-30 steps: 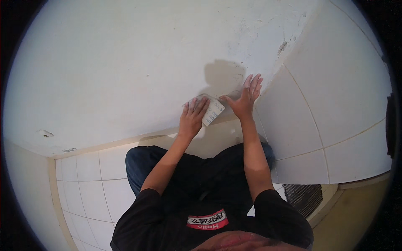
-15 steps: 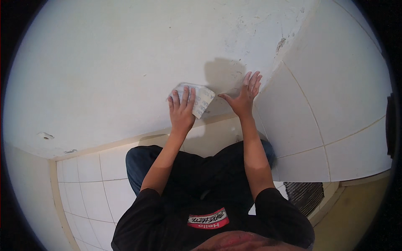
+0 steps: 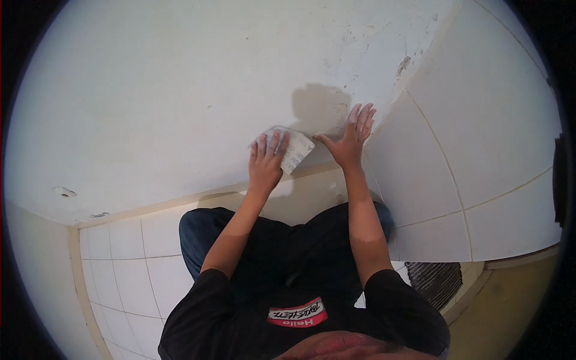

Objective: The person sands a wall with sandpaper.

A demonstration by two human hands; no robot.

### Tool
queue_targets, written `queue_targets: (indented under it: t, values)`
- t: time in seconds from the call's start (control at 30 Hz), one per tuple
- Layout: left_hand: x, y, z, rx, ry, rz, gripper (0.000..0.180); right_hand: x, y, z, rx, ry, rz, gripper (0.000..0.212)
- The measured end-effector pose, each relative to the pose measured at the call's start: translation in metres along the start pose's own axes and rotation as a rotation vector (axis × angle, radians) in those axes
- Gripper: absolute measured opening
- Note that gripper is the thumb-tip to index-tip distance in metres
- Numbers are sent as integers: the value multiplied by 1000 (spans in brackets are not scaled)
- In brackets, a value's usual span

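My left hand [image 3: 266, 166] holds a pale sheet of sandpaper [image 3: 299, 153] against the white wall [image 3: 174, 114], its fingers lying over the sheet. Faint printing shows on the sheet's outward side, and its right part sticks out beyond my fingers. My right hand [image 3: 348, 145] is open and holds nothing. Its fingers are spread, with the palm side toward the wall near the corner, and the thumb points at the sandpaper without touching it.
Large white tiles [image 3: 432, 180] cover the side wall on my right. Scuffs and chipped paint [image 3: 403, 65] mark the wall near that corner. White floor tiles [image 3: 126, 240] lie at left; a dark ribbed mat [image 3: 435, 282] is at lower right. My bent knees [image 3: 204, 237] are close to the wall.
My left hand and the sandpaper have shifted slightly right and down along the wall. My right hand has stayed in nearly the same place.
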State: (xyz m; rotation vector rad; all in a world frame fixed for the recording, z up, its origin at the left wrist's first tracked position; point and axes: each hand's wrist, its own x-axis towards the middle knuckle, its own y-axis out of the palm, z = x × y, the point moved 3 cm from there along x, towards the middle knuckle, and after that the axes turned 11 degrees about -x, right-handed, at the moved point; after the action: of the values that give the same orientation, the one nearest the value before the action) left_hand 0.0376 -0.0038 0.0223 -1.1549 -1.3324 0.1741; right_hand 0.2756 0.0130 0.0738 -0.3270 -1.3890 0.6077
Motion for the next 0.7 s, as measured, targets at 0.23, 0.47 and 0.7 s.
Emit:
queue_targets:
  t: [0.23,0.47,0.7]
  values:
    - [20,-45,6,-85,-104,-244,60,-1,-1,-1,-4,28,16,135]
    - [-5,7,-1,-33,-35,-65,62,0,0,-1,2,12,7,133]
    - [-33,46,-7,-196,110,148,72,4,-5,6,-7,-20,-1,135]
